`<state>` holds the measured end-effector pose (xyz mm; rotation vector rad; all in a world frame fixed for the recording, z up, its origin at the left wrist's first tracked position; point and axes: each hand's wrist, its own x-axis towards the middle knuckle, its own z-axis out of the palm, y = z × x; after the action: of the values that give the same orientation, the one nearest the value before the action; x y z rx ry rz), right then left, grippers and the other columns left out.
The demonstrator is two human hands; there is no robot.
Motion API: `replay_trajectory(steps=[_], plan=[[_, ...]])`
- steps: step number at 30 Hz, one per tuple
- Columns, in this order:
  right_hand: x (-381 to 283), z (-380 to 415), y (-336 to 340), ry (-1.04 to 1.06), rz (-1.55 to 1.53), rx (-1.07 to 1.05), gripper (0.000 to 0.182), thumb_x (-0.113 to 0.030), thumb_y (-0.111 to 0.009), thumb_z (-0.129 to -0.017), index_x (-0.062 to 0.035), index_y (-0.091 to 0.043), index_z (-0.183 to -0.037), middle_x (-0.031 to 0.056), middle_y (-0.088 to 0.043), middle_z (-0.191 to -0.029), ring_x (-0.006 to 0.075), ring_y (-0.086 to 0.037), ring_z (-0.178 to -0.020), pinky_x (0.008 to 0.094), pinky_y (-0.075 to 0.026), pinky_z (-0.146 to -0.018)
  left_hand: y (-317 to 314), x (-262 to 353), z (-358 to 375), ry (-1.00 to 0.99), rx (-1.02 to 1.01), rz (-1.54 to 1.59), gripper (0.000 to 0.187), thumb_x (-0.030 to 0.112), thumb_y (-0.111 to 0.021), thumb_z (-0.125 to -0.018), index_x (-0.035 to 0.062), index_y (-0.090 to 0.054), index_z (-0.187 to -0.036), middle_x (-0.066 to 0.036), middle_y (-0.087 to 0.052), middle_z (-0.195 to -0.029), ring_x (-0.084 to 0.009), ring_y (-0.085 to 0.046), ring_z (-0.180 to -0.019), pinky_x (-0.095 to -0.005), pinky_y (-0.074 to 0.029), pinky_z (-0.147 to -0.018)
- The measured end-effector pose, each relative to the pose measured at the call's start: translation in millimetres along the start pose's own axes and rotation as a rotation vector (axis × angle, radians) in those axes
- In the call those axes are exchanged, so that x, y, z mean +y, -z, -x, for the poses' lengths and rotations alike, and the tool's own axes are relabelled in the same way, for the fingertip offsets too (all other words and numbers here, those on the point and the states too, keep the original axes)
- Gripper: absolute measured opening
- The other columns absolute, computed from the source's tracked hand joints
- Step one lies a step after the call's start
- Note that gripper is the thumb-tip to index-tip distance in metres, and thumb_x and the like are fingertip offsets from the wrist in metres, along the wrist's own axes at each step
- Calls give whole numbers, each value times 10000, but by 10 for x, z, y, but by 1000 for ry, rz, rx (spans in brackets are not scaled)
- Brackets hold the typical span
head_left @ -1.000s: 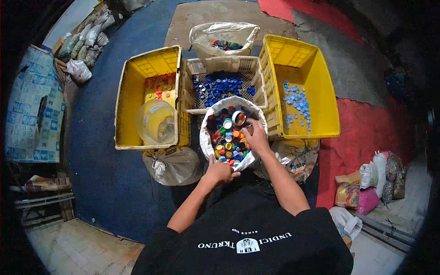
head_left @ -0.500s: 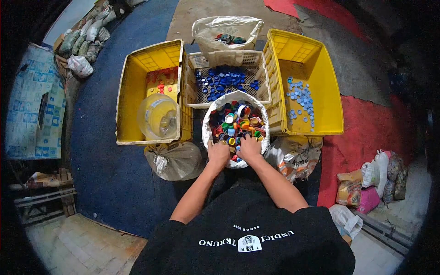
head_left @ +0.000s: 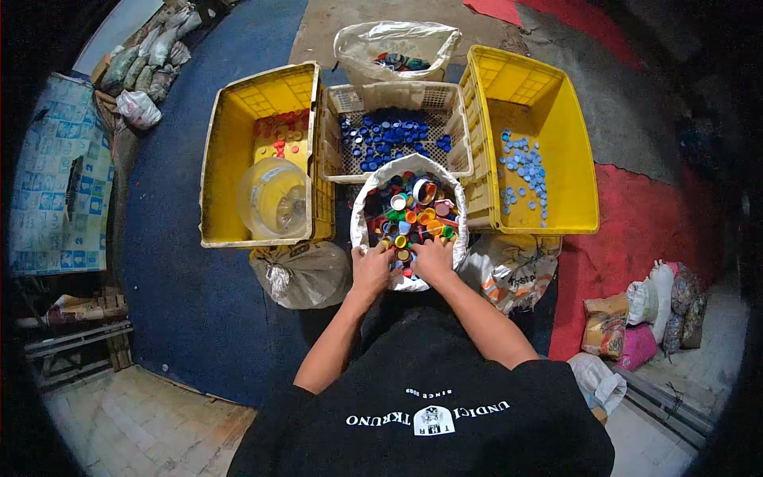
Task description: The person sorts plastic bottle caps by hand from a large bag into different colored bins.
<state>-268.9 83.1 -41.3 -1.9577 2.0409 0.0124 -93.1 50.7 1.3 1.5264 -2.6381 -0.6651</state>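
Note:
A white sack [head_left: 359, 208] with a rolled rim stands before me, filled with bottle caps [head_left: 409, 213] of many colours. My left hand [head_left: 372, 269] rests at its near left side, fingers apart and reaching down into the caps, close to a yellow one. On the near right, my right hand [head_left: 433, 261] also touches the caps with its fingers spread. The fingertips of both hands are partly hidden, and I see no cap clearly gripped. Just beyond the sack, a white perforated crate [head_left: 397, 97] contains dark blue caps [head_left: 389, 141].
A yellow crate [head_left: 208, 159] on the left holds red caps [head_left: 280, 131] and a large clear plastic bottle [head_left: 274, 199]. Light blue caps [head_left: 524, 171] lie in the right yellow crate [head_left: 568, 143]. Tied sacks [head_left: 302, 278] sit below. Another open bag [head_left: 369, 52] stands behind.
Both hands have shifted slightly among the caps, and their fingers look more spread. Some caps near the fingers have moved. The view has tilted a little.

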Motion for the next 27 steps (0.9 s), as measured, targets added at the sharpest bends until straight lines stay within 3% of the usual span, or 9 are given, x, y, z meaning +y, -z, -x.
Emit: replay_trajectory(steps=[4,6,9,16,18,22,24,25,27], plan=[[-25,-55,-45,9,14,-28,275,-273,-670,-744,-218,-722,-1008,69,-645,-949,283,-582,-972,478,-386,-810,11,-10,-6,14,-5,102,314,378,-706,-802,117,-649,-967,-60,-661,-943,-268,-621,-930,-504,-323,-858],[-34,-80,-23,18,19,-83,260,-255,-666,-737,-197,-720,-985,71,-650,-965,280,-584,-964,476,-384,-806,67,3,3,122,-100,245,360,409,-681,-836,96,-606,-997,-80,-672,-869,-289,-635,-892,-525,-311,-845],[-39,-65,23,14,-39,-87,260,-240,-662,-733,-183,-714,-981,71,-653,-969,278,-586,-957,471,-385,-798,53,-7,-11,231,-81,319,387,441,-663,-856,87,-577,-985,-98,-677,-851,-291,-644,-862,-523,-296,-836],[-21,-32,-4,13,24,-62,276,-276,-661,-770,-181,-698,-1027,63,-640,-1033,270,-570,-1030,502,-404,-854,74,4,-1,289,-65,467,433,484,-673,-847,72,-558,-909,-88,-664,-810,-261,-633,-780,-443,-314,-817],[-33,-63,83,28,33,-233,280,-237,-587,-836,-190,-675,-1097,80,-631,-1079,282,-546,-1100,528,-378,-908,83,26,19,280,0,524,455,501,-696,-821,75,-559,-903,-66,-663,-806,-231,-625,-760,-410,-321,-804],[-56,-97,71,-2,2,-222,273,-240,-599,-825,-171,-677,-1077,82,-618,-1109,286,-536,-1112,530,-375,-917,128,92,61,298,-2,545,461,501,-713,-806,77,-553,-893,-49,-664,-809,-213,-624,-757,-397,-321,-799],[-42,-56,86,27,16,-229,269,-251,-632,-800,-163,-681,-1050,85,-614,-1112,291,-536,-1117,529,-378,-911,139,128,110,248,127,577,462,486,-714,-810,102,-600,-1040,-48,-679,-845,-197,-628,-767,-381,-326,-791],[-19,-24,54,28,17,-230,269,-251,-632,-800,-163,-681,-1050,85,-614,-1112,291,-536,-1117,529,-378,-911,147,146,148,249,128,578,462,486,-714,-810,102,-600,-1040,-48,-679,-845,-197,-628,-767,-381,-326,-791],[49,10,34,60,-31,-104,276,-324,-691,-752,-184,-687,-990,54,-615,-1024,282,-551,-1071,509,-407,-847,172,157,180,226,120,581,485,460,-721,-813,167,-622,-1187,-48,-698,-898,-175,-638,-795,-364,-328,-813]])
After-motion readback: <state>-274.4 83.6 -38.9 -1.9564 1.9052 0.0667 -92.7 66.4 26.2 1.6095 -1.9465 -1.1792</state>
